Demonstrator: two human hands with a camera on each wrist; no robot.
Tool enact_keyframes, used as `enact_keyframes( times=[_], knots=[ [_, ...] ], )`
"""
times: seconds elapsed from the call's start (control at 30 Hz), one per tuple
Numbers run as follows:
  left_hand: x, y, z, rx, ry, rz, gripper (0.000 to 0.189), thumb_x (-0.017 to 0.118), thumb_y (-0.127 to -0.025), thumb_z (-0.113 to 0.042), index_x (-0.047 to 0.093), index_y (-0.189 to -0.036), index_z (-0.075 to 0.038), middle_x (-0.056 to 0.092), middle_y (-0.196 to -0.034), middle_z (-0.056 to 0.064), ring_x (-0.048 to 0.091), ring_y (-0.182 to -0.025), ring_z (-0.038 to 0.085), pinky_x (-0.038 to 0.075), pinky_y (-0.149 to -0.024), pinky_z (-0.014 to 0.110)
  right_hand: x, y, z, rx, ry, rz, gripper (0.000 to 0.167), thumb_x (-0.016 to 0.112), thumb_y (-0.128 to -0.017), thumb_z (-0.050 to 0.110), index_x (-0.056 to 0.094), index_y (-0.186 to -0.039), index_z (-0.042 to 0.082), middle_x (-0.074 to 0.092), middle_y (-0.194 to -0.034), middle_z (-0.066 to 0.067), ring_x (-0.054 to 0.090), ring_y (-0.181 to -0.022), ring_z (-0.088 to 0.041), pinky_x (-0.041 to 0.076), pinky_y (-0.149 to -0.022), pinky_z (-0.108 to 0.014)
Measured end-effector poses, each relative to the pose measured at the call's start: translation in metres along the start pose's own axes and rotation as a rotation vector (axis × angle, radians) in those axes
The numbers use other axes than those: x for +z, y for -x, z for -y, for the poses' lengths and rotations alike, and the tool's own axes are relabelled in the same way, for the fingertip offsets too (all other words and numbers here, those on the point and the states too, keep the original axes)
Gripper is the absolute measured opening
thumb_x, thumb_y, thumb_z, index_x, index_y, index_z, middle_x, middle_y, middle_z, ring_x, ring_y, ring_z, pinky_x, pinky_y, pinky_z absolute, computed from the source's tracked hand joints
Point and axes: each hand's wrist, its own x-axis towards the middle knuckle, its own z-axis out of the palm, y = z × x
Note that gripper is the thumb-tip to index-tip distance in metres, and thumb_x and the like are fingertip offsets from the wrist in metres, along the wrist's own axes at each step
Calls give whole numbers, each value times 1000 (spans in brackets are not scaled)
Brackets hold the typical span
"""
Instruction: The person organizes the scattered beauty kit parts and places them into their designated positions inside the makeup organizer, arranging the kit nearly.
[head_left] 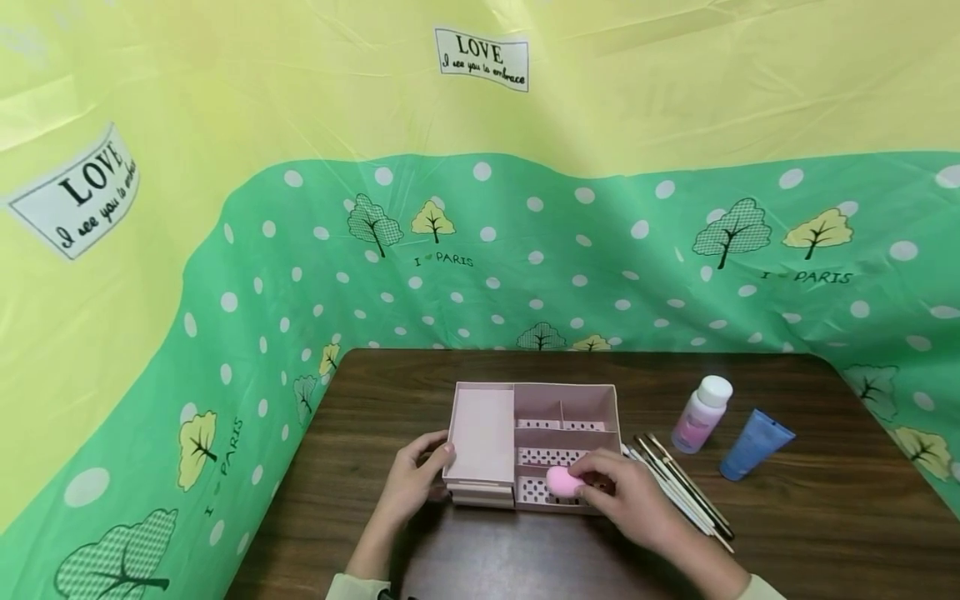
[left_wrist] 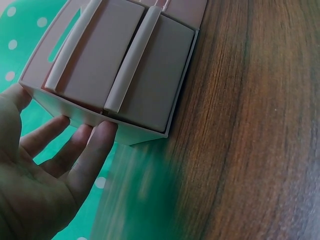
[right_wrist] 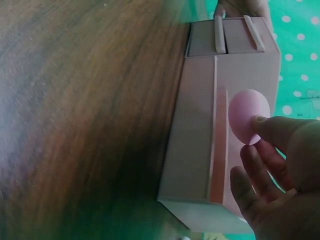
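Note:
A pink storage box [head_left: 483,429] stands on the table, with compartments on its right half and drawers [left_wrist: 160,70] at its lower left front. My right hand [head_left: 626,492] pinches a pink egg-shaped makeup sponge [head_left: 562,482] between thumb and fingers, over the front right compartment. In the right wrist view the sponge [right_wrist: 246,116] shows above the box's front wall [right_wrist: 192,135]. My left hand [head_left: 416,475] rests against the box's left side. Its thumb lies at the top edge and its nearly straight fingertips [left_wrist: 106,131] touch the side wall.
Several makeup brushes [head_left: 678,487] lie beside the box on the right. Beyond them stand a white-capped pink bottle [head_left: 701,414] and a blue tube [head_left: 756,444]. The dark wooden table [head_left: 375,383] meets a green and yellow printed cloth [head_left: 525,283] behind and at the sides.

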Motion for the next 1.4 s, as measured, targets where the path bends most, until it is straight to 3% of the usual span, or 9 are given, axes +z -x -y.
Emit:
enact_keyframes(
  times=[0.57,0.87,1.17,1.4],
  knots=[
    [0,1,-2,-12,8,1,47,70,-99,-31,63,-137,-5,63,-118,20,70,-78,20,65,-62,47,21,-4,-2,-30,125,50,26,86,-80,11,76,-99,25,72,-101,15,66,-93,-4,59,-82,-32],
    [1,1,-2,-5,3,6,48,69,-99,-31,62,-139,-5,64,-117,18,70,-76,21,64,-62,51,30,-4,-1,-83,145,28,22,85,-81,7,75,-93,22,72,-97,15,67,-91,-5,59,-80,-33],
    [1,1,-1,-20,-8,7,48,69,-99,-33,62,-138,-5,63,-116,19,70,-77,19,65,-62,47,35,-4,-2,-131,155,4,21,85,-79,4,76,-88,21,71,-95,14,68,-91,-7,60,-80,-35],
    [0,-1,2,-26,-11,18,49,70,-99,-35,63,-138,-7,63,-116,20,71,-78,21,65,-63,45,33,-2,-3,-120,143,-13,25,85,-78,3,74,-91,23,70,-97,15,67,-91,-6,60,-79,-33]
  ],
)
